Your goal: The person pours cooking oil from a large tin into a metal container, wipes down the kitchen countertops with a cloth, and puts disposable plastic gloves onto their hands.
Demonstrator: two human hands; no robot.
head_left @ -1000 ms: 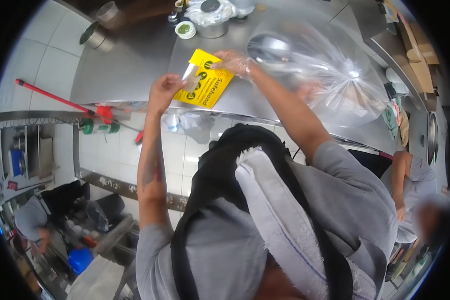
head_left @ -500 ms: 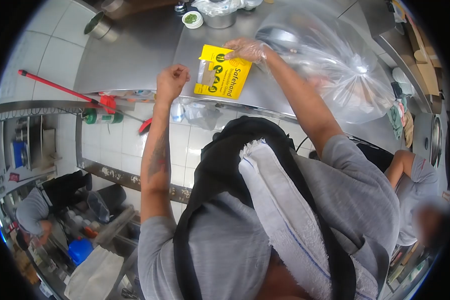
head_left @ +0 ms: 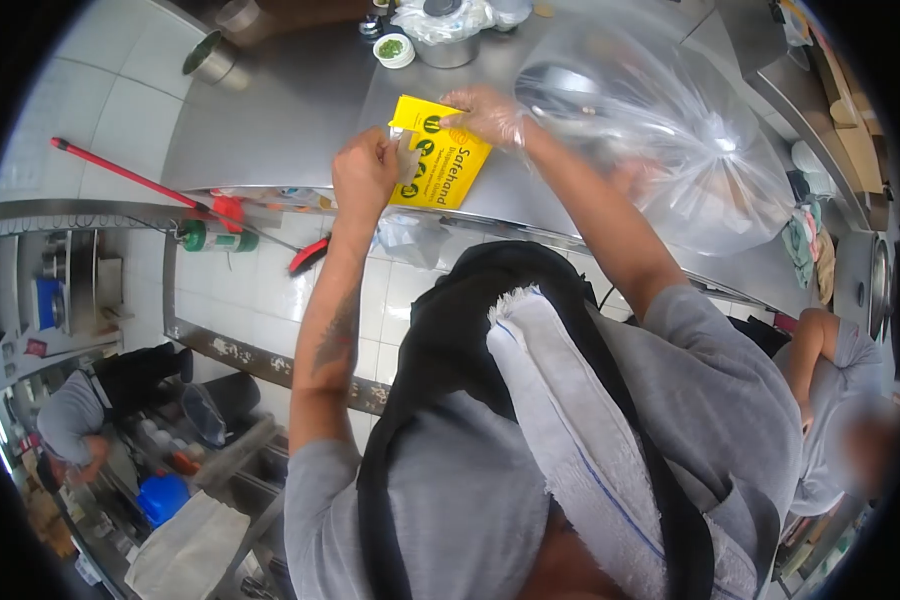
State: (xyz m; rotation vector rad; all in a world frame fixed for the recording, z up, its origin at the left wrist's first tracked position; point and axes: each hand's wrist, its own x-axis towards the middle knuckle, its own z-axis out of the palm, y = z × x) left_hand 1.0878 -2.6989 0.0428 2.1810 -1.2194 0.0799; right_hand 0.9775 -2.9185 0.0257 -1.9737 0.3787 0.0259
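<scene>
A yellow box of disposable gloves (head_left: 455,165), marked "Safehand", is held tilted over the front of the steel counter. My right hand (head_left: 485,115), in a clear plastic glove, grips its upper right edge with the fingers closed. At the box's left side is a torn opening, where whitish plastic glove (head_left: 407,152) material shows. My left hand (head_left: 365,168), bare, is closed at this opening, its fingertips pinching at the plastic; how much they hold is partly hidden.
On the steel counter (head_left: 280,120) sit a large clear plastic bag (head_left: 670,140), a white cup of chopped greens (head_left: 394,50) and a plastic-covered metal pot (head_left: 445,48). A red-handled broom (head_left: 130,175) leans at left. One person (head_left: 75,410) works at lower left, another (head_left: 835,360) at right.
My left hand has moved right from beside the box to its opening. The box and my right hand have shifted slightly left in view.
</scene>
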